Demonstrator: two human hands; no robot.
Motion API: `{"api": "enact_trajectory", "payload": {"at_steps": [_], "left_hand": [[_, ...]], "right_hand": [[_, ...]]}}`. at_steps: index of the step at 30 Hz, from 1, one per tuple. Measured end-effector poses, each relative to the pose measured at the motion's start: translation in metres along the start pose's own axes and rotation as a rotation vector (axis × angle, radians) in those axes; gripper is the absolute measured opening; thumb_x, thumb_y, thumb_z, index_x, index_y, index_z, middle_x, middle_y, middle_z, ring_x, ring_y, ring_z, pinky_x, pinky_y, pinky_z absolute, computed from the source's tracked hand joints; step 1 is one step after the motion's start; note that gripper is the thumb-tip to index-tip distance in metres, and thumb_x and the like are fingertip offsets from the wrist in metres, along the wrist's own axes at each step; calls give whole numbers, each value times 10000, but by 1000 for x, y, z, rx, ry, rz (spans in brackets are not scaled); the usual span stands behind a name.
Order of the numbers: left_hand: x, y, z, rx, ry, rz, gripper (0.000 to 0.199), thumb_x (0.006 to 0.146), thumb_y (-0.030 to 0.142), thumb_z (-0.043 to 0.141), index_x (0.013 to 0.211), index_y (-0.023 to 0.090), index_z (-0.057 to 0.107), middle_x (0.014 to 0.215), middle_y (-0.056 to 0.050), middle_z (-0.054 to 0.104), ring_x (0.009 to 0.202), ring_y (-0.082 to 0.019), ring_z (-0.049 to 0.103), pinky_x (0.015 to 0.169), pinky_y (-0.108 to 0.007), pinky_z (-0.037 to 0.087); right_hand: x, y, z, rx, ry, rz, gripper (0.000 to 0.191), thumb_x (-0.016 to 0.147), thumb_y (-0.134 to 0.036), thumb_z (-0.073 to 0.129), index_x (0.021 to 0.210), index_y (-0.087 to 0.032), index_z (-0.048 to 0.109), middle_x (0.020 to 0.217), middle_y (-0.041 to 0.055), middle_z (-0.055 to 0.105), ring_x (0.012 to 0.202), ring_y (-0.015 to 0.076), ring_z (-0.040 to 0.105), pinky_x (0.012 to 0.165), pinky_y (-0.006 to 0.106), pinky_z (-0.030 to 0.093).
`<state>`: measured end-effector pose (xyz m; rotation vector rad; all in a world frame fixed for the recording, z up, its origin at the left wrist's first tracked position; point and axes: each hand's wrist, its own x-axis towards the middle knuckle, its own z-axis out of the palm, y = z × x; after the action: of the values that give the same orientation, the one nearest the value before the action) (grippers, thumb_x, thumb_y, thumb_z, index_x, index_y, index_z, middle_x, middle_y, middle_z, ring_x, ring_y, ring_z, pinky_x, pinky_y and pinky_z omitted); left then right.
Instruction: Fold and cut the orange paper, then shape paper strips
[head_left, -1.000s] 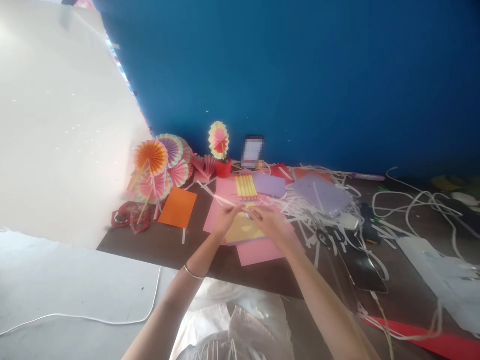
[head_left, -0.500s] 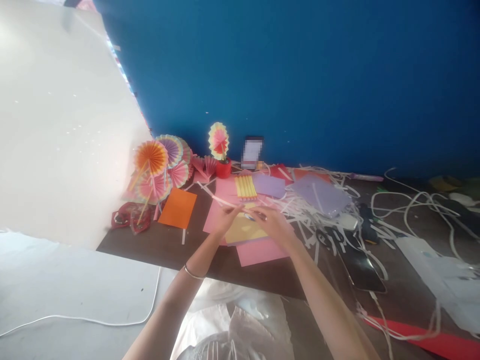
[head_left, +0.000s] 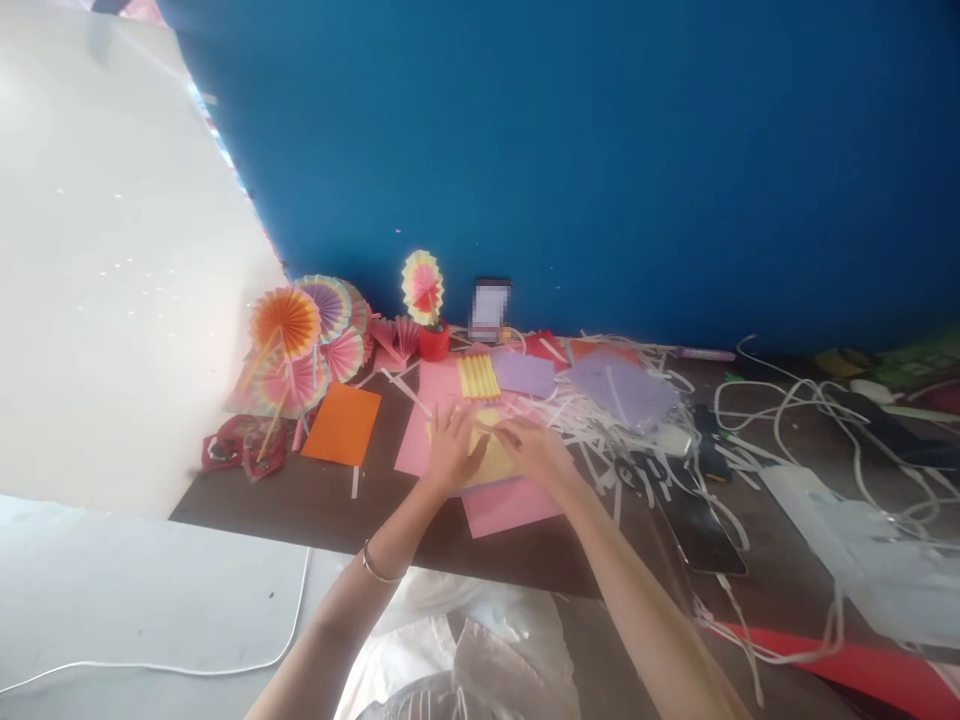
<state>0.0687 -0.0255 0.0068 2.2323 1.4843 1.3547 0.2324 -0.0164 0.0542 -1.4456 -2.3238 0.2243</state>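
My left hand (head_left: 454,452) lies with its fingers spread over the left side of a yellow paper sheet (head_left: 495,466). My right hand (head_left: 534,448) is closed in a pinch at the end of a thin pale paper strip (head_left: 409,391). That strip runs toward the far left and passes beneath my left fingers, so its middle is hidden. Under the yellow sheet are pink sheets (head_left: 510,512). Just beyond my fingers sits a pleated yellow paper (head_left: 478,377), beside a purple sheet (head_left: 525,372).
Folded paper fans (head_left: 285,322) and an orange sheet (head_left: 342,425) are on the left. A red pot (head_left: 433,342) holds another fan. To the right lie tangled paper strips (head_left: 592,425), scissors (head_left: 630,475), a phone (head_left: 701,530) and white cables (head_left: 795,395).
My left hand has let go of the strip and spread its fingers over the paper. My right hand keeps its pinch. The whole view has shifted slightly.
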Motion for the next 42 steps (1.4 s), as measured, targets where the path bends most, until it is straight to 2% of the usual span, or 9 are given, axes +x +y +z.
{"api": "enact_trajectory", "payload": {"at_steps": [3,8,11,17,23,31,35,40,42], "left_hand": [[-3,1,7,35,-66,18,274,853,237,491,1118,208,556,986,-84,654,1157,-251,478,1076,-553,131],[-2,-7,9,-11,-61,18,188,870,244,470,933,211,644,830,-56,650,941,-198,559,998,-481,312],[0,-10,8,-63,-54,19,187,861,236,476,848,197,658,755,-59,635,883,-200,563,910,-436,390],[2,-7,4,-83,-61,31,173,817,155,468,790,184,636,748,-65,636,808,-199,563,820,-389,416],[2,-3,2,-106,-153,19,159,799,172,476,852,189,624,818,-67,652,790,-195,576,777,-356,408],[4,-1,-2,-120,-161,4,165,779,134,465,748,188,617,731,-51,640,714,-180,563,736,-334,402],[4,0,-4,-247,-169,-113,135,755,160,488,723,187,616,736,-47,637,721,-173,563,730,-319,422],[6,4,-9,-582,-220,-406,154,768,228,475,720,173,610,734,-30,630,704,-144,570,642,-254,447],[7,6,-11,-698,-220,-477,153,762,246,491,679,168,594,691,-17,608,680,-134,564,644,-249,444]], "right_hand": [[0,-4,-2,-40,-22,-33,242,876,-227,421,900,-220,662,923,33,698,804,170,632,679,266,445],[1,-10,-4,-78,-8,-64,241,870,-208,419,906,-209,657,922,37,703,807,177,636,709,276,452],[2,-10,-4,-88,10,-68,241,870,-215,418,906,-202,656,923,52,703,812,184,638,706,281,455],[1,-12,-4,-77,-4,-50,214,843,-172,445,826,-202,657,877,48,704,805,184,640,699,278,451],[0,-16,-5,-27,6,-73,239,839,-141,429,821,-202,659,849,48,701,778,173,632,687,277,450],[-1,-15,1,11,6,-91,230,808,-109,437,826,-191,651,859,45,697,771,167,620,706,278,446],[-2,-17,3,-3,23,-97,216,819,-126,428,803,-197,631,786,33,683,723,163,606,670,273,426],[-5,-20,8,-23,105,-108,244,854,-142,380,810,-193,614,761,37,664,690,162,597,651,272,411],[-7,-23,13,-1,136,-108,264,874,-161,351,835,-195,610,784,43,663,697,162,599,658,273,417]]}}
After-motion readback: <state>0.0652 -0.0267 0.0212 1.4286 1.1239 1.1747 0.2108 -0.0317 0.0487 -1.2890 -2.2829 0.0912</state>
